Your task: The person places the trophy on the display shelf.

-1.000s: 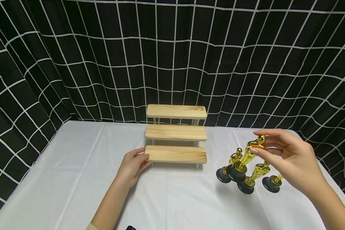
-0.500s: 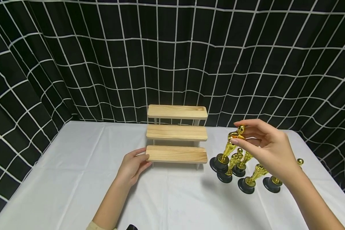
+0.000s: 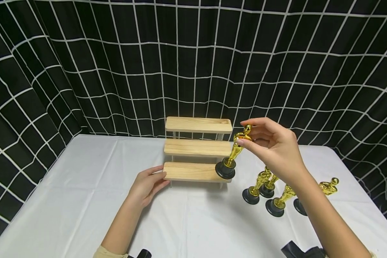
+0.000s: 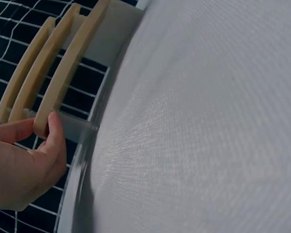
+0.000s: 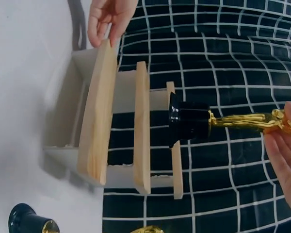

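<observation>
In the head view, my right hand point(image 3: 274, 147) pinches a golden trophy figurine point(image 3: 234, 152) by its upper body. Its black round base hangs in front of the right end of the lowest shelves, and the right wrist view shows the base point(image 5: 190, 119) apart from the boards. A three-tier wooden display stand point(image 3: 190, 172) stands in the middle of the table. My left hand point(image 3: 148, 186) grips the left end of its lowest board, thumb and fingers on opposite faces, as the left wrist view shows at the board point(image 4: 63, 77).
Several more golden figurines point(image 3: 278, 202) with black bases stand on the white cloth point(image 3: 187, 222) to the right, partly behind my right forearm. A black curtain with white grid lines point(image 3: 193, 64) hangs behind and around the table.
My right hand has carried the trophy figurine leftward and up, from above the other figurines to the stand's right end. The left hand has stayed on the stand.
</observation>
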`<state>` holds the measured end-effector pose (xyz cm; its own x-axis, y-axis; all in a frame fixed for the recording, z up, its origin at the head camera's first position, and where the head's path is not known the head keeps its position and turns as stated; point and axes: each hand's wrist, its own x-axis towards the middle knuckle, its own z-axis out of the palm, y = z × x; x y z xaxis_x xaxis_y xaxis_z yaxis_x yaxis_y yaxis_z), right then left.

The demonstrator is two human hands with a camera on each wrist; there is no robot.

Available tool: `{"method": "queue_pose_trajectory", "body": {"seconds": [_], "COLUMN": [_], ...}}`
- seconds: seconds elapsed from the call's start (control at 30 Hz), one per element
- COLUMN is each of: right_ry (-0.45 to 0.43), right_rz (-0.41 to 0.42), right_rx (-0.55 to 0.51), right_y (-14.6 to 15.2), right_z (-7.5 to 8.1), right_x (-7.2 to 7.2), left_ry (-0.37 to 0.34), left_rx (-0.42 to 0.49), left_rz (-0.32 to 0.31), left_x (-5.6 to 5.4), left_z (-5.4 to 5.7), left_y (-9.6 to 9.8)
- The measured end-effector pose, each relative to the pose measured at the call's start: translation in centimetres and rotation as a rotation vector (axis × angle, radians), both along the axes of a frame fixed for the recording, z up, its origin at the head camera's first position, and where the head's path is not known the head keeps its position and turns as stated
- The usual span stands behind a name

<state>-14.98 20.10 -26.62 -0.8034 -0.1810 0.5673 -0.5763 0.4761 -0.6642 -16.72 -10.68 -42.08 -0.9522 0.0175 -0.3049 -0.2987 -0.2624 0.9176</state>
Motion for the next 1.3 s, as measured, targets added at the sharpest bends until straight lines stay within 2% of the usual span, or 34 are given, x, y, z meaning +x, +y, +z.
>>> {"method": "queue_pose_trajectory", "body": {"seconds": [0.43, 0.6, 1.3], "right_ry": [-0.005, -0.032, -0.047], "right_rz": [0.016, 0.028, 0.028], "right_rx": [0.009, -0.001, -0.002], "right_y": [-2.3, -3.1, -5.4], "right_z": [1.4, 1.6, 2.6], "right_x": [-2.5, -3.2, -6.9], "left_ry": [0.038, 0.038, 0.029], "left_rx": [-0.022, -0.023, -0.016], "left_rz": [0.013, 0.015, 0.017], "left_x": [0.0, 0.1, 0.2], "left_z": [-0.3, -0.2, -0.1], "left_y": [0.2, 0.3, 0.2]}}
